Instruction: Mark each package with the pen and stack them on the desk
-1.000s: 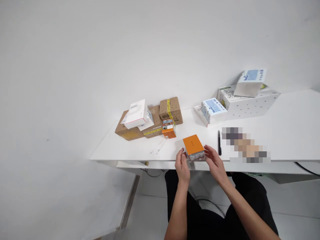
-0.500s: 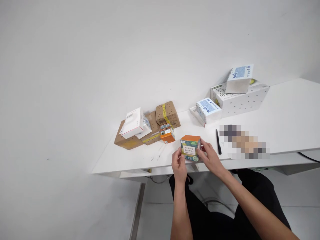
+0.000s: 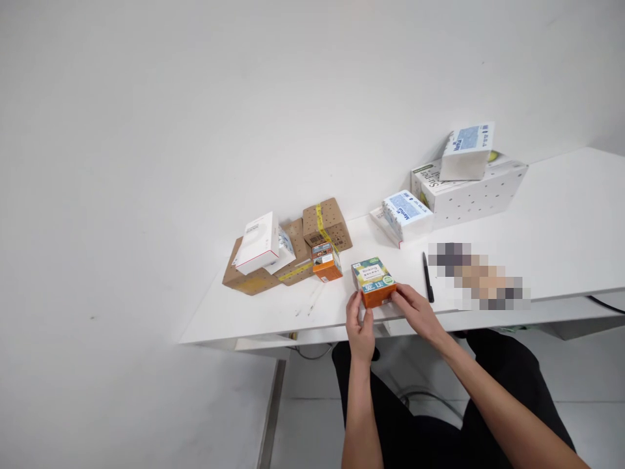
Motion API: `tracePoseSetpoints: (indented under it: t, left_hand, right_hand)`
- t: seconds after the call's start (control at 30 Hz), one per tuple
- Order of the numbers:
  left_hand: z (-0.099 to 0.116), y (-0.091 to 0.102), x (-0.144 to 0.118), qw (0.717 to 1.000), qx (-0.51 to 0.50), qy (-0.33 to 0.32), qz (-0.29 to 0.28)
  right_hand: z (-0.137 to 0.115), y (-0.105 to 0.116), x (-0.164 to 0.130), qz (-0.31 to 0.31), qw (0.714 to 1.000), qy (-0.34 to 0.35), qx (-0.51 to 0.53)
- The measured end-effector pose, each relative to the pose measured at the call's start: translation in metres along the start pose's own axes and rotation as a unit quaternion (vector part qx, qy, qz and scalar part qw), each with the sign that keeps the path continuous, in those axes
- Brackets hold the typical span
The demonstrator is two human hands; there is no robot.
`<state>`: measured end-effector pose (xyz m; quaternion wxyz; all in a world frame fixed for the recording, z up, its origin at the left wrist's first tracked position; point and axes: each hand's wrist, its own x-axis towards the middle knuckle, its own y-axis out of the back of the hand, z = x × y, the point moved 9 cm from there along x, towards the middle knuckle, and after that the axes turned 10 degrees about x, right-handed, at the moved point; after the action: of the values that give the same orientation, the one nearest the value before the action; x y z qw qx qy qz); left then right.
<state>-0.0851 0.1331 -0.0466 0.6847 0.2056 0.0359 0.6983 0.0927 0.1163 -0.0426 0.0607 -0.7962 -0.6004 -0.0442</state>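
A small carton (image 3: 372,277) with a green, yellow and blue printed top and an orange side is between my hands, near the front edge of the white table (image 3: 273,319). My left hand (image 3: 360,327) is closed on its near left corner, thumb against the orange side. At the near right corner, my right hand (image 3: 416,311) grips it with bent fingers. Whether the carton rests fully on the table cannot be told. To its left stands another orange carton (image 3: 327,263). A black pen (image 3: 428,277) lies right of my right hand.
Brown cardboard boxes (image 3: 326,223) with yellow tape stand at the back left, a white box (image 3: 258,242) leaning on them. Blue-and-white cartons (image 3: 407,215) and a large white dotted box (image 3: 481,195) are at the back right. A blurred patch (image 3: 481,277) covers something beside the pen.
The carton has tipped back, so its printed face now points up and an orange side faces me. Both hands have shifted down to its near corners.
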Motion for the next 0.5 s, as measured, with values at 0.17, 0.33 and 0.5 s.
tracePoseSetpoints:
  t: [0.17, 0.33, 0.5]
  left_hand:
    - [0.043, 0.004, -0.005, 0.992, 0.071, -0.103, 0.033]
    - [0.062, 0.007, -0.008, 0.978, 0.14, -0.14, 0.063]
    - [0.05, 0.002, -0.013, 0.978, 0.148, -0.132, 0.067]
  right_hand:
    - [0.0, -0.005, -0.004, -0.049, 0.998, -0.02, -0.027]
    - [0.008, 0.0, -0.006, -0.003, 0.999, -0.036, -0.031]
    - [0.021, 0.012, -0.006, 0.052, 0.997, -0.045, 0.021]
